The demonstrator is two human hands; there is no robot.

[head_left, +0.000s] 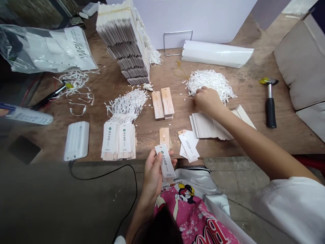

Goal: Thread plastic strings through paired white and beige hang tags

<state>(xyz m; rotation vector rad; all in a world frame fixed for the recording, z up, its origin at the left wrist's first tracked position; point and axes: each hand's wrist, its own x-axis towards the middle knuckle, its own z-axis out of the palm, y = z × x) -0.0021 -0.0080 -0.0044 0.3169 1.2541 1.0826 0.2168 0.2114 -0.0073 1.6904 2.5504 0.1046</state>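
Note:
My left hand point(153, 169) is closed around a white tag point(166, 162) with green and black print, with an orange-toned tag edge under it, near the table's front edge. My right hand point(206, 98) reaches onto a pile of white strings point(215, 81); its fingertips are partly hidden among them. Between the hands lie orange tags point(164, 135) and a few loose white tags point(189, 145). Two stacks of orange tags point(162, 103) stand farther back. Stacked plain tags point(205, 125) lie under my right forearm. At the left, two stacks of printed tags point(118, 139) have white strings attached.
A tall bundle of tags point(124, 40) stands at the back. A white power bank point(76, 140) with a black cable sits front left. A black-handled hammer point(270, 105) lies right, near a large box point(302, 57). A plastic bag point(50, 49) lies back left.

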